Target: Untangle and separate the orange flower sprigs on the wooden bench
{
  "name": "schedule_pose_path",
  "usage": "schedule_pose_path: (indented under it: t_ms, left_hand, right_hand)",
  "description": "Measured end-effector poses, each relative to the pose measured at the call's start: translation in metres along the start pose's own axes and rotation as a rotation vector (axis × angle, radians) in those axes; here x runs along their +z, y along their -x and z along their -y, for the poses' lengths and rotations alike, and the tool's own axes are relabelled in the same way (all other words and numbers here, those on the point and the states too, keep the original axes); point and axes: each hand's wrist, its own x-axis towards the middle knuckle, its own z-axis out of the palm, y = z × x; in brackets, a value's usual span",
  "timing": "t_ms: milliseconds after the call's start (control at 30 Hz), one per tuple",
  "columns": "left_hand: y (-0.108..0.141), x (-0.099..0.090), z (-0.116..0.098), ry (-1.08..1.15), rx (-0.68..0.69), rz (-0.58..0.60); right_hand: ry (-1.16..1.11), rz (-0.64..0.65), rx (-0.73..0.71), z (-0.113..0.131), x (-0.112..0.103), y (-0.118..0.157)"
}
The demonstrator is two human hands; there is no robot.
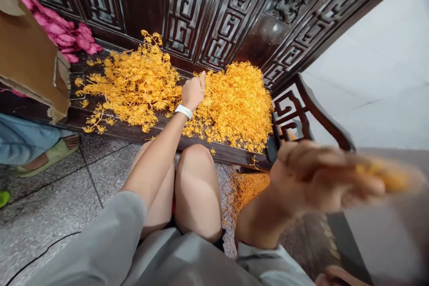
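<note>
Two heaps of small yellow plastic flower pieces lie on a dark wooden bench: a looser, stemmed heap (137,82) on the left and a denser heap (241,103) on the right. Between them is my left hand (193,91), a white band on its wrist, its fingers closed at the edge of the right heap; what they hold is too small to name. My right hand (318,176) is raised at the right, blurred, its fingers pressed together round a yellow piece (385,174).
A cardboard box (30,53) and pink pieces (63,31) stand at the left. Carved wooden panels (201,13) rise behind the bench (221,152). Orange pieces (250,187) lie below it. Another person's sandalled foot (50,156) is at the left.
</note>
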Motion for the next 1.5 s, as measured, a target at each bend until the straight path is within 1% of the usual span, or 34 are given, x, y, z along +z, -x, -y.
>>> schedule_pose_path:
  t_ms: [33,67,100,167,200,233,300,367,433,500,533,567,700,767,867,933,967,1033,1100,1167,1267,1300,1333,1367,1433,1500]
  left_hand:
    - [-0.001,-0.003,0.002,0.013,0.006,0.006]
    - [-0.001,-0.006,0.002,0.02,0.001,0.034]
    - [0.0,-0.008,0.001,0.02,-0.021,0.073]
    - [0.005,-0.01,-0.004,0.019,-0.084,0.14]
    - [0.007,-0.01,-0.007,0.031,-0.115,0.167]
    - [0.01,-0.009,-0.01,0.055,-0.142,0.19]
    - [0.014,-0.005,-0.015,0.129,-0.192,0.245]
    - [0.015,-0.001,-0.018,0.249,-0.247,0.323]
    - [0.014,0.002,-0.019,0.417,-0.308,0.42]
    - [0.013,0.003,-0.02,0.583,-0.346,0.514]
    - [0.013,0.003,-0.02,0.649,-0.349,0.549]
    - [0.013,0.002,-0.021,0.702,-0.342,0.573]
    - [0.014,-0.005,-0.025,0.834,-0.303,0.635]
    - [0.015,-0.009,-0.026,0.876,-0.31,0.662]
    - [0.015,-0.01,-0.027,0.901,-0.337,0.666]
    - [0.014,-0.01,-0.026,0.9,-0.348,0.666]
    - [0.014,-0.009,-0.026,0.903,-0.344,0.679]
    - [0.014,-0.006,-0.025,0.916,-0.331,0.711]
    - [0.016,-0.002,-0.024,0.923,-0.309,0.743]
    - [0.019,0.002,-0.024,0.915,-0.265,0.77]
    - [0.023,0.008,-0.025,0.861,-0.187,0.799]
    - [0.024,0.01,-0.025,0.839,-0.169,0.788]
    - [0.024,0.012,-0.025,0.821,-0.163,0.754]
    - [0.024,0.014,-0.025,0.811,-0.176,0.69]
    - [0.021,0.018,-0.024,0.841,-0.267,0.504]
    - [0.016,0.019,-0.022,0.913,-0.414,0.314]
  right_hand:
    - [-0.028,-0.111,0.001,-0.015,0.0,-0.011]
    - [-0.071,-0.196,0.082,-0.035,0.004,-0.021]
    - [-0.061,-0.153,0.183,-0.056,0.01,-0.028]
    - [0.115,0.052,0.388,-0.099,0.029,-0.03]
    - [0.189,0.104,0.463,-0.117,0.04,-0.026]
    - [0.229,0.121,0.53,-0.133,0.051,-0.019]
    - [0.18,0.107,0.654,-0.155,0.072,-0.001]
    - [0.151,0.109,0.735,-0.167,0.088,0.016]
    - [0.225,0.19,0.762,-0.173,0.098,0.026]
    - [0.317,0.285,0.759,-0.177,0.1,0.03]
    - [0.332,0.304,0.755,-0.178,0.1,0.03]
    - [0.329,0.295,0.748,-0.179,0.099,0.03]
    - [0.295,0.178,0.695,-0.185,0.096,0.028]
    - [0.286,0.152,0.681,-0.189,0.096,0.027]
    - [0.271,0.051,0.661,-0.19,0.097,0.028]
    - [0.202,0.011,0.625,-0.184,0.098,0.029]
    - [0.124,0.022,0.598,-0.178,0.1,0.029]
    - [-0.069,0.081,0.529,-0.163,0.105,0.029]
    - [-0.207,0.13,0.464,-0.149,0.113,0.028]
    - [-0.251,0.127,0.425,-0.14,0.123,0.026]
    - [-0.264,0.066,0.407,-0.138,0.136,0.022]
    - [-0.26,0.043,0.404,-0.138,0.139,0.022]
    - [-0.254,0.028,0.402,-0.137,0.14,0.021]
    - [-0.25,0.018,0.398,-0.135,0.141,0.022]
    - [-0.261,0.025,0.37,-0.124,0.139,0.024]
    - [-0.329,0.035,0.329,-0.106,0.131,0.026]
